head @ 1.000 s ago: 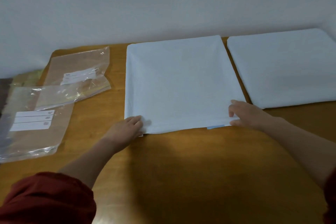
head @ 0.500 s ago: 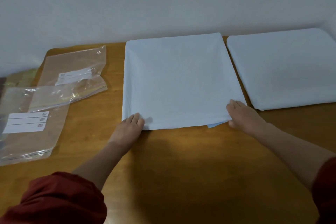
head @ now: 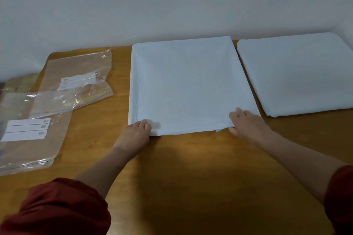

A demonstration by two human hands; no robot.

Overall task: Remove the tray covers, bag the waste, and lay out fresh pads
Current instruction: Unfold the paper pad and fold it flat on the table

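Pad (head: 187, 86), white, lies flat mid-table (head: 191, 177), with a second pad (head: 298, 74) just beside it. Right hand (head: 248, 124) pinches the near-right corner. Left hand (head: 135, 133) has fingertips on the near-left corner, grip unclear. Likely squaring it up; next calls for an even two-corner pull. Zip bags (head: 80, 70) at left look empty.

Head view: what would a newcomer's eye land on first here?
Two big white covers dominate the wooden table: the middle cover and the right cover beside it. The left hand sits at the middle cover's near left corner, while the right hand pinches its near right corner. At the left lie clear plastic bags with white labels.
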